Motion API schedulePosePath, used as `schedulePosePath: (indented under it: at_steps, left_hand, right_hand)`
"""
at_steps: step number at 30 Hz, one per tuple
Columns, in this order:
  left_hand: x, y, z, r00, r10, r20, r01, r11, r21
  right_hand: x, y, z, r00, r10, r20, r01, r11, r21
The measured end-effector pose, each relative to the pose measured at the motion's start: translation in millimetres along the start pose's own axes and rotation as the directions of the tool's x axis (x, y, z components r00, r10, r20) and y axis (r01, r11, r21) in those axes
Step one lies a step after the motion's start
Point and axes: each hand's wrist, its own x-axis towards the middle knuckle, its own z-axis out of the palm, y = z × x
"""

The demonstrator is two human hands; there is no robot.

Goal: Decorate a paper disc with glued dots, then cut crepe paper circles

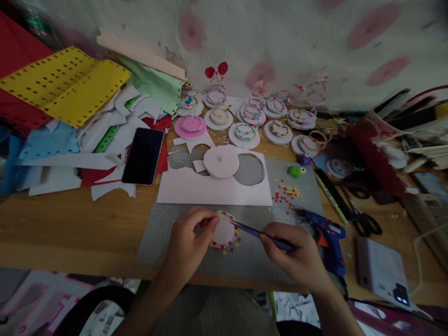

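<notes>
A round white disc [224, 232] edged with small red and yellow stars is on the grey cutting mat [157, 238]. My left hand [189, 240] is at its upper left, thumb and forefinger pinched together; what they hold is too thin to make out. Dark blue tweezers [257, 230] rest in the closed fingers of my right hand [292, 247], their tips over the disc's upper right edge, close to my left fingertips. Behind the disc, a cut-out white sheet [210, 193] carries white paper discs [221, 161] with a small knob on top.
Loose red and yellow stars [289, 192] lie right of the sheet, near a blue glue gun [325, 238] and black scissors [364, 223]. A phone [143, 156] and paper scraps [105, 135] occupy the left. Several decorated discs [245, 134] stand along the wall.
</notes>
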Motion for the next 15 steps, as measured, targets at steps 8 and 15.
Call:
schedulePosePath:
  at_steps: [8,15]
  left_hand:
    - [2.1,0.0,-0.6,1.000,-0.010,0.016,0.010,1.000,-0.005]
    - [1.6,-2.0,0.4,1.000,0.000,0.013,0.000,1.000,-0.009]
  right_hand:
    - [0.6,1.3,-5.7,0.998,0.055,-0.043,-0.052,0.997,0.065]
    - [-0.2,2.9,-4.8,0.998,0.048,-0.033,-0.047,0.998,0.040]
